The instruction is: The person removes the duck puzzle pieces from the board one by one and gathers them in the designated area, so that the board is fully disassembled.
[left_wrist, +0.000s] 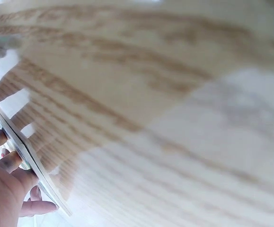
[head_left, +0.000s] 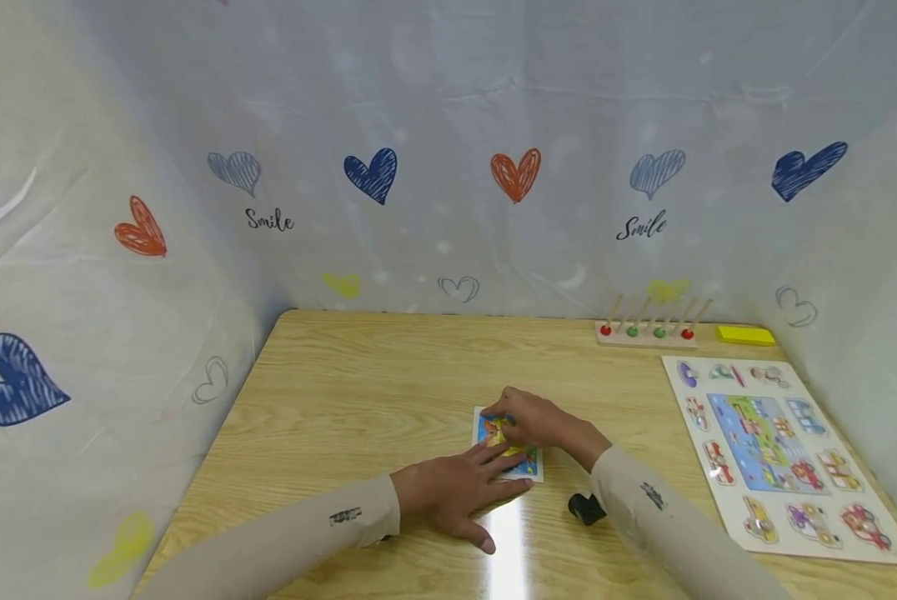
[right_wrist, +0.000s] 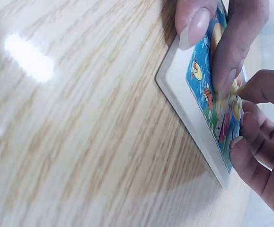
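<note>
A small picture puzzle [head_left: 534,468], white-bordered with blue and yellow art, lies on the wooden table. Across its lower part my left hand [head_left: 459,492] rests with fingers straight and spread, the thumb out over the tabletop. My right hand [head_left: 531,417] is bent over the upper part of the puzzle. In the right wrist view its curled fingers [right_wrist: 262,87] pinch a small yellow piece [right_wrist: 234,101] at the picture surface, close by the left fingertips. From the left wrist view, the puzzle [left_wrist: 37,165] shows edge-on and most of its picture is hidden.
At the right lies a large white vehicle puzzle board [head_left: 681,392]. Behind it stand a wooden peg rack [head_left: 647,335] with red and green beads and a yellow block [head_left: 745,335]. A black object [head_left: 585,508] shows beside the right sleeve. White curtains [head_left: 448,250] surround the table.
</note>
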A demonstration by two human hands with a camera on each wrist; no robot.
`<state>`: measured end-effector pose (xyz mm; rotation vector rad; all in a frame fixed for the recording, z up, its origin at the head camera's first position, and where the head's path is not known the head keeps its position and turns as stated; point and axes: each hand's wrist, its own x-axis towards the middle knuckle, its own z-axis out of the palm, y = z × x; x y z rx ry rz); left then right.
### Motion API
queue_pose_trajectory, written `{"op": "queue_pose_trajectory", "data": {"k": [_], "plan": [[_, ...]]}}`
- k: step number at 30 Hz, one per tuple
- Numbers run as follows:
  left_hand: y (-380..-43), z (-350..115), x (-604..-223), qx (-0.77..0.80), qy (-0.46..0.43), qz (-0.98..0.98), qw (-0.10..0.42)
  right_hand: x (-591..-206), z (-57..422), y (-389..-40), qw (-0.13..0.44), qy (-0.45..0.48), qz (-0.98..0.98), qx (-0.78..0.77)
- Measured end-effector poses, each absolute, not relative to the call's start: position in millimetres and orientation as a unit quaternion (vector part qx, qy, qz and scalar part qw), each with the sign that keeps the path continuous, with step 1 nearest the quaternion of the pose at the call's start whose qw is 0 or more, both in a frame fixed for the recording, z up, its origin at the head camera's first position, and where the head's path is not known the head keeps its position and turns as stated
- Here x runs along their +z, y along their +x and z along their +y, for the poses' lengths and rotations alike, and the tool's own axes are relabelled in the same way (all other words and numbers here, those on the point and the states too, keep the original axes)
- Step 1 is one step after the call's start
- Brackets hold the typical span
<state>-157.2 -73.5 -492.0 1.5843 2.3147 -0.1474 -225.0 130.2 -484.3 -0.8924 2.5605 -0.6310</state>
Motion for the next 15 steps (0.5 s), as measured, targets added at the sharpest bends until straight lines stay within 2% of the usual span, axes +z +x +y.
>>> {"op": "queue_pose_trajectory", "data": {"k": [15], "plan": [[-156.8, -72.8, -489.2, -0.052, 0.546, 0.817, 0.179, -483.3, 127.5, -226.2, 0.191, -0.323, 0.901, -0.22]]}}
